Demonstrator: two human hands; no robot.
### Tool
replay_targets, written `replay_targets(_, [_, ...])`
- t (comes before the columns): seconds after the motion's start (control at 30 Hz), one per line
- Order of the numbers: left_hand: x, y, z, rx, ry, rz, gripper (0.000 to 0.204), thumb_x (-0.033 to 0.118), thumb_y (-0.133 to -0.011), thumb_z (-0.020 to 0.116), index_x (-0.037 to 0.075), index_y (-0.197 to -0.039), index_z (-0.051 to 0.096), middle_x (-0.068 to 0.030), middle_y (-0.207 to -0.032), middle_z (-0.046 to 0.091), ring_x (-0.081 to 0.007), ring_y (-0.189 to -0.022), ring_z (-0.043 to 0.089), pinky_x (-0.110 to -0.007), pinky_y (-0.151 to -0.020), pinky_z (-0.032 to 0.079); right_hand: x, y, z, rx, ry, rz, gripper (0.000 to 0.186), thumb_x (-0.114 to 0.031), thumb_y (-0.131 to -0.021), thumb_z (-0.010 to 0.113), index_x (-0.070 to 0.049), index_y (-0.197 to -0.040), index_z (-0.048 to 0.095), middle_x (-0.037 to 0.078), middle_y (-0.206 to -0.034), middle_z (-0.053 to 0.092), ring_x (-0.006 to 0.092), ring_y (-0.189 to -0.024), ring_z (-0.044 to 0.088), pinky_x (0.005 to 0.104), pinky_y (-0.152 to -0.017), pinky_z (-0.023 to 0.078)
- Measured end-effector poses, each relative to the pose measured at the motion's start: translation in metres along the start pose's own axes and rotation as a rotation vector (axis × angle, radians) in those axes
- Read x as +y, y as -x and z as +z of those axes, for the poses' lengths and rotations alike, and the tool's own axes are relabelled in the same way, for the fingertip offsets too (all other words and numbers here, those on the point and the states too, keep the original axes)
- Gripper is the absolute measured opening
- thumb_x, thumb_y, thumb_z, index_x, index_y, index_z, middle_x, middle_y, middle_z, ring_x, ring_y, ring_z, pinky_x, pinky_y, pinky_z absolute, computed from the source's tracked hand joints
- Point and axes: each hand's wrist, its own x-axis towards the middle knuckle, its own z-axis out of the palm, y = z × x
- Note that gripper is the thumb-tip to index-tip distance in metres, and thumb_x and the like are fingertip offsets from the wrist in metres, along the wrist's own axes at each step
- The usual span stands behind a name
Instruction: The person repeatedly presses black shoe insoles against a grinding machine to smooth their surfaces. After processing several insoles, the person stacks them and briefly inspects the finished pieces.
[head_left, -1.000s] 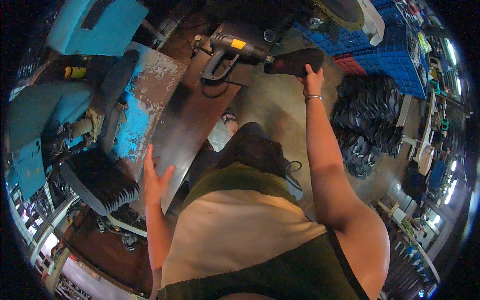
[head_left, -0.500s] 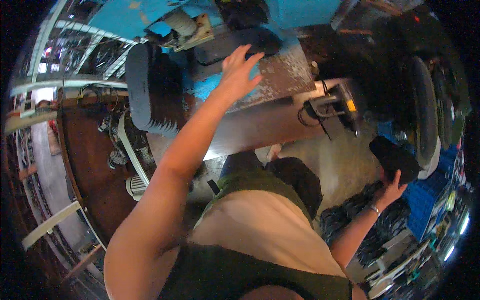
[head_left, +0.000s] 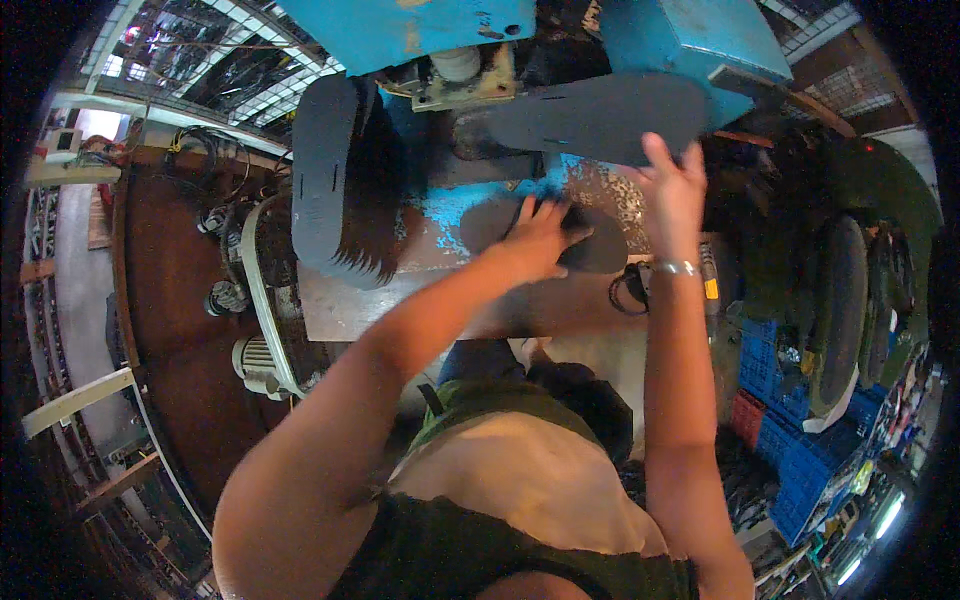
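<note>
Tall stack of dark soles (head_left: 335,180) left, blue crates (head_left: 790,420) lower right.

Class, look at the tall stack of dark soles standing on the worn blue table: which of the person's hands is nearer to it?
Left. The left hand presses a sole lying right of the stack; the right hand is farther right, under another sole.

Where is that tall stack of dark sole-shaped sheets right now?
In the head view the stack of dark sole-shaped sheets stands on the worn blue metal table, at its left end, left of the person's left hand and below the blue machine.
</note>
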Motion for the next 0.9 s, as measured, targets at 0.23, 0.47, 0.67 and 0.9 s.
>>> replay_targets(0.23, [-0.045, 0.098, 0.019, 0.073, 0.192, -0.239, 0.094, 0.047, -0.086, 0.087, 0.047, -0.167, 0.038, -0.0147, -0.183, 0.01, -0.0375, -0.169, 0.009, -0.076, -0.127, 0.008, 0.104, -0.074, 0.011, -0.023, 0.111, 0.293, 0.045, -0.009, -0.102, 0.072, -0.005, -0.141, 0.051, 0.017, -0.132, 0.068, 0.039, -0.101, 0.076, 0.0474, -0.079, 0.07])
replay_targets(0.47, [-0.056, 0.108, 0.033, 0.096, 0.179, -0.287, 0.088, 0.054, -0.092, 0.079, 0.05, -0.168, 0.035, -0.0068, -0.184, 0.009, -0.0339, -0.169, 0.008, -0.076, -0.127, 0.007, 0.121, -0.088, 0.001, -0.021, 0.096, 0.358, 0.043, -0.01, -0.105, 0.068, -0.006, -0.145, 0.052, 0.016, -0.138, 0.067, 0.0404, -0.113, 0.074, 0.0539, -0.093, 0.065])
replay_targets(0.67, [-0.059, 0.109, 0.034, 0.099, 0.198, -0.267, 0.088, 0.056, -0.092, 0.079, 0.049, -0.168, 0.036, -0.0078, -0.184, 0.009, -0.0357, -0.169, 0.009, -0.077, -0.126, 0.007, 0.115, -0.09, -0.003, -0.116, 0.112, 0.345, 0.039, -0.011, -0.105, 0.069, -0.006, -0.14, 0.052, 0.016, -0.136, 0.068, 0.0389, -0.114, 0.074, 0.0523, -0.094, 0.065])
replay_targets(0.9, [-0.057, 0.109, 0.031, 0.1, 0.203, -0.273, 0.087, 0.055, -0.092, 0.079, 0.049, -0.168, 0.036, -0.008, -0.184, 0.009, -0.0353, -0.169, 0.008, -0.076, -0.127, 0.006, 0.119, -0.089, 0.001, -0.067, 0.168, 0.333, 0.045, -0.009, -0.104, 0.07, -0.002, -0.143, 0.049, 0.019, -0.135, 0.068, 0.0405, -0.109, 0.075, 0.0495, -0.085, 0.069])
